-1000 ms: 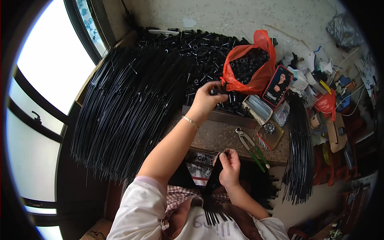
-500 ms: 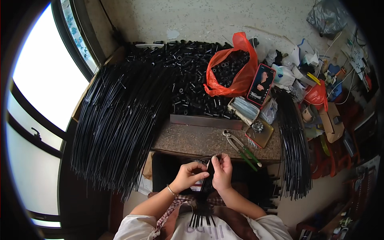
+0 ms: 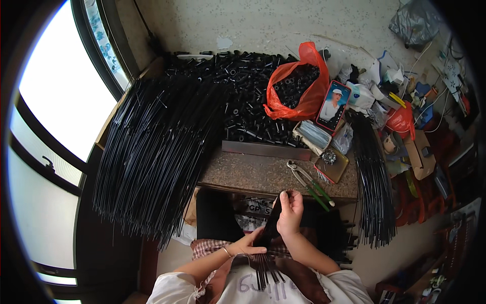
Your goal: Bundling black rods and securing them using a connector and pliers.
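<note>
Bundle of thin blk rods, slanted betw. both hands: R hand pinches upper end; L hand grasps it lower down, thumb across, prob. to keep rods aligned. Beyond, on worktop, metal bar fronts loose blk fittings, presumably as a stop. Cf. 0.5 s earlier: L hand lower, farther from R hand.

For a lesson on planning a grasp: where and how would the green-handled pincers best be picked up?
Probably by both green handles together, coming from the near side, right of centre. The pincers lie slanted on the table, metal head pointing away; the long handles run side by side toward the person, their ends apparently past the near edge.
</note>
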